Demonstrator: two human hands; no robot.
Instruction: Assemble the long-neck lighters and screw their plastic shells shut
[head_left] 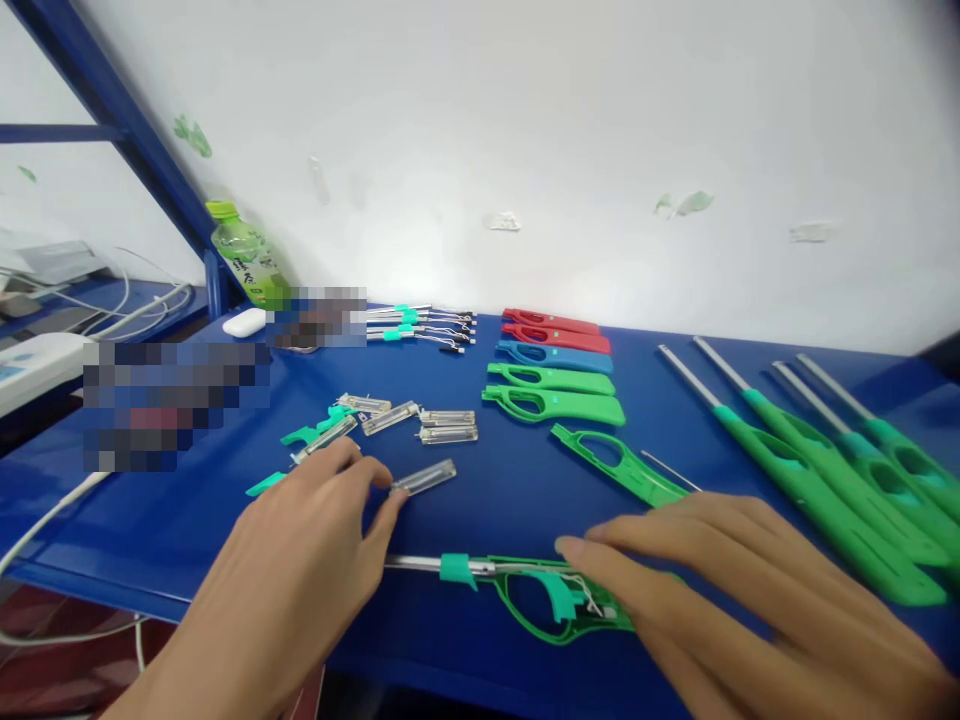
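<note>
Thumb and fingers of my left hand pinch the near end of a clear lighter fuel tank. Several similar tanks lie beyond it, next to small teal trigger pieces. My right hand has its fingers stretched over the right part of an open green lighter housing, partly hiding it. In that housing sit a metal tube with a teal collar, a teal trigger and thin wires. Another green half shell and a thin metal rod lie just past my right hand.
At the back are red, blue and green shells, beside metal tubes with wires. Several long green lighters lie right. A bottle and white case stand back left; a white cable crosses the left side.
</note>
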